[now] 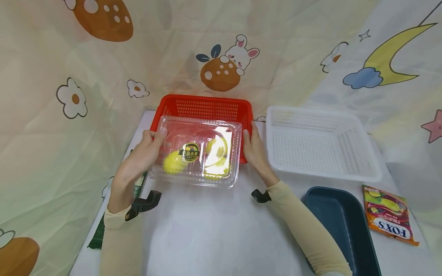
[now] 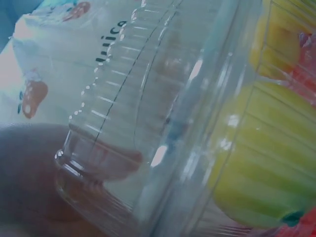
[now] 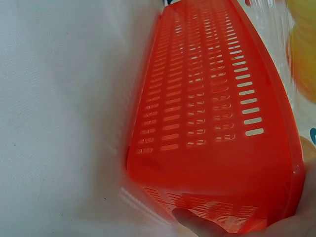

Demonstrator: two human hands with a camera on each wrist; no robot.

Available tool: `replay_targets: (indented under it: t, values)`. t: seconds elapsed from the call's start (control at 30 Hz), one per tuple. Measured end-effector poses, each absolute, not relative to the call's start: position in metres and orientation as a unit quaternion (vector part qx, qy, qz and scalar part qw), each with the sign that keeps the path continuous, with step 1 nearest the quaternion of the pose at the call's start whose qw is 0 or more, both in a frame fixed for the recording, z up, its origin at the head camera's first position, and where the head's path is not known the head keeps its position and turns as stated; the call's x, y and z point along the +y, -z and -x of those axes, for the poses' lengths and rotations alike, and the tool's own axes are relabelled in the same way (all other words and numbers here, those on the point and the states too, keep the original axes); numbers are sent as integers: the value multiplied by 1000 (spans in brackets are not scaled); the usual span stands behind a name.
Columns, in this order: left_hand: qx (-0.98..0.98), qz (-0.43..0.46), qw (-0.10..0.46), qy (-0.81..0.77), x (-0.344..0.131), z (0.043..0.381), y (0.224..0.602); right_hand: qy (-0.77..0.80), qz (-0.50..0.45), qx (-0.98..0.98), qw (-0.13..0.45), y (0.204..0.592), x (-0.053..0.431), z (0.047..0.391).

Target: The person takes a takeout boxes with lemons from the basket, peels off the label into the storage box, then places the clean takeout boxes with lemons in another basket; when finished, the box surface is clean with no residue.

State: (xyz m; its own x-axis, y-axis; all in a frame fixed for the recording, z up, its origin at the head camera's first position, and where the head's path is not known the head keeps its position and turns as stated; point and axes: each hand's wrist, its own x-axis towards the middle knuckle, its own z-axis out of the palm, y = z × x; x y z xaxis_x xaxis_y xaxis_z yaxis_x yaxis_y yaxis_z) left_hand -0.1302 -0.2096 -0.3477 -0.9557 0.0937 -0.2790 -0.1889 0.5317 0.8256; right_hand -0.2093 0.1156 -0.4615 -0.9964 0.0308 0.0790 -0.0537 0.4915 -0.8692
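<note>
My left hand (image 1: 139, 157) pinches the left edge of a clear plastic clamshell box (image 1: 193, 181), its thumb over the lid. The box carries a dark round label (image 1: 189, 152) and is tilted over the front of a red plastic basket (image 1: 207, 100). Yellow fruit (image 1: 174, 162) shows through the lid; in the left wrist view one greenish-yellow fruit (image 2: 266, 153) appears large behind the clear wall. My right hand (image 1: 256, 149) holds the basket's right end, with a finger (image 3: 197, 222) against the slotted outer end wall in the right wrist view.
To the right stands a white slotted basket (image 1: 322, 174). Nearer lies a dark blue tray (image 1: 340, 218), partly behind the right sleeve, with an orange-red FOX'S fruit candy bag (image 1: 390, 214) beside it. A green item (image 1: 98, 234) lies by the left forearm. A printed cloth hangs behind the table.
</note>
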Motion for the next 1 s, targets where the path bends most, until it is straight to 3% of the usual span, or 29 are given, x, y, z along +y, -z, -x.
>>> replay_targets:
  t: [0.53,1.0]
  values:
    - [857,26,156,-490,-214,78,373,-513,-7,-857,44,459,117,209]
    - [849,80,190,-486,-213,56,422,-515,-5,-856,41,458,116,208]
